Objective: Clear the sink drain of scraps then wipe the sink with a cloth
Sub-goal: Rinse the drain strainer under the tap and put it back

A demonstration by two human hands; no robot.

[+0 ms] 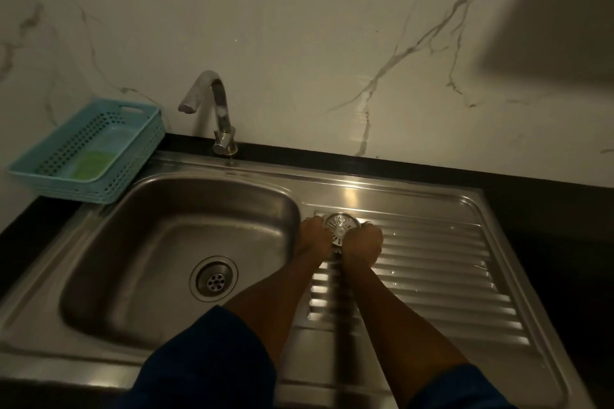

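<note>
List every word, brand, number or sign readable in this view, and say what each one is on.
None can be read.
The strainer held between the left hand and the right hand shows only slots, no lettering.
The tap, the sink and the blue basket show no legible marks; the picture is dim.

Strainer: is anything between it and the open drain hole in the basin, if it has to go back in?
Nothing visible. Both hands, left and right, hold the strainer over the ribbed drainboard. The basin between it and the drain hole looks bare, and the tap stands at the back.
</note>
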